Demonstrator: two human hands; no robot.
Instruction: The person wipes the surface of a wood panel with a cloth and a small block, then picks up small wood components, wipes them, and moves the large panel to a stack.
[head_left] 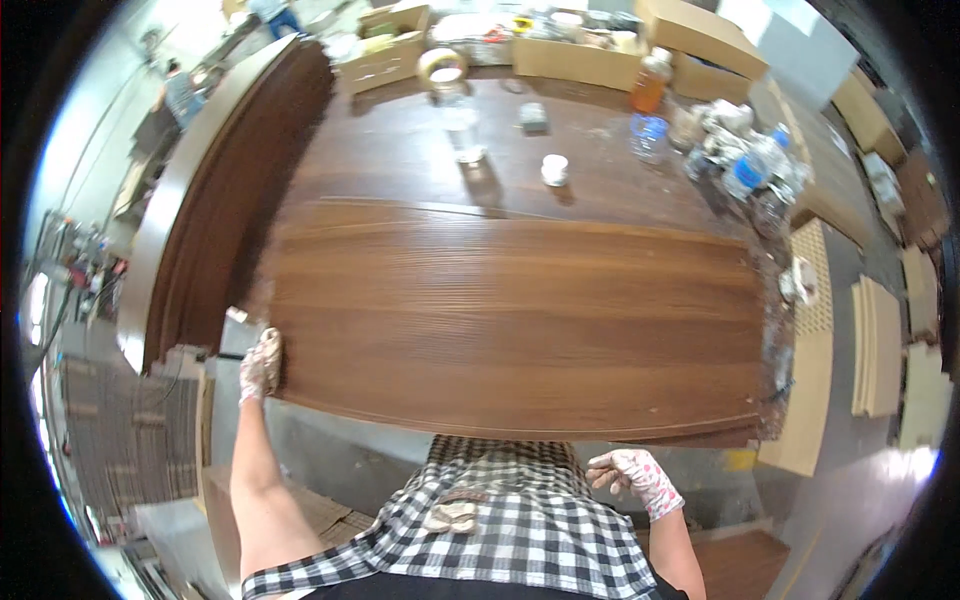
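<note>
A wide brown wood-grain panel (520,320) lies flat in front of me, its long side toward my body. My left hand (254,372), in a white glove with a reddish pattern, is at the panel's left edge. It is closed on what looks like a crumpled beige cloth (272,358), pressed against that edge. My right hand (638,478), in a white glove with pink spots, hangs by my checked apron (520,525), just off the panel's front edge. Its fingers are loosely bent and apart, and I see nothing in them.
Tall brown panels (225,190) stand stacked at the left. Behind the panel are a clear bottle (463,130), a small white pot (555,170) and a grey block (533,117). Cardboard boxes (580,65) line the back; bottles (748,172) and crumpled rags crowd the right.
</note>
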